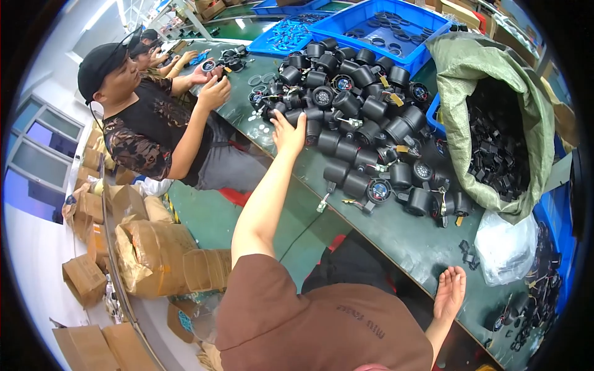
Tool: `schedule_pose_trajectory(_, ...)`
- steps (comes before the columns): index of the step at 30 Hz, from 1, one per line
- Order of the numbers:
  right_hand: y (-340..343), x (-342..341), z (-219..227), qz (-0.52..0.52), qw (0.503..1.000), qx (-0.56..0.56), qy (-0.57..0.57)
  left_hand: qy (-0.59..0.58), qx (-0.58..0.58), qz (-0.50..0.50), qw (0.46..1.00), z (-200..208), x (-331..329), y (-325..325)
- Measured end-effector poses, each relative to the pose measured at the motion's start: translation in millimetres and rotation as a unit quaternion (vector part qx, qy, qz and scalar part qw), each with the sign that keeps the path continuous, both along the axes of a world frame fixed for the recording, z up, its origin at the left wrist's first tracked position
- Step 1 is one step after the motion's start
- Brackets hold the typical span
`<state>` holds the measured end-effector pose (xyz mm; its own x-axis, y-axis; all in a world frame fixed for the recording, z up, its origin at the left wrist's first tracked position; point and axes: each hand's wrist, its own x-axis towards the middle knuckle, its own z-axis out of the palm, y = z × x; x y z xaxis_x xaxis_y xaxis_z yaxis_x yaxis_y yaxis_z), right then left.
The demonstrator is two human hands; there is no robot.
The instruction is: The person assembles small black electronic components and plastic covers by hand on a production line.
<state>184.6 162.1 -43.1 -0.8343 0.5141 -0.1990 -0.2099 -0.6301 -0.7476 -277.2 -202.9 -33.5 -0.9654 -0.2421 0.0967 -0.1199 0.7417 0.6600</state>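
Observation:
My left hand reaches out to the near-left side of a heap of black round gauges. Its fingers are spread and touch or hover just over the edge of the heap; they grip nothing that I can see. The gauges are short black cylinders, some showing round dial faces, with short wires and white plugs. At the table's front edge on the right, my right hand is held palm inward, fingers stretched, with nothing in it. Nearest to it are small black plastic parts and a clear plastic bag.
A green woven sack of small black parts stands open at the right. Behind the heap are a blue tray with black rings and another with blue parts. A co-worker sits at the left, holding a gauge. Cardboard boxes line the floor.

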Motion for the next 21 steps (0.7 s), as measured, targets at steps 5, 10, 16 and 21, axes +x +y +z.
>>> schedule_pose_trajectory(5,0.3,-0.8,-1.9,-0.022,1.000,0.006,-0.005,0.012,-0.038,0.006,0.999,-0.4,1.9,4.2)
schedule_pose_trajectory(10,0.2,-1.0,1.3,-0.014,1.000,0.001,-0.005,0.093,-0.100,0.010,0.991,-3.6,43.8,10.3)
schedule_pose_trajectory(16,-0.4,4.4,-0.9,-0.016,1.000,0.000,-0.011,0.298,0.013,-0.146,0.943,6.5,137.3,58.9)
schedule_pose_trajectory(21,0.0,14.6,-10.7,-0.057,0.998,0.017,-0.021,0.295,0.100,-0.388,0.867,35.3,217.5,127.5)
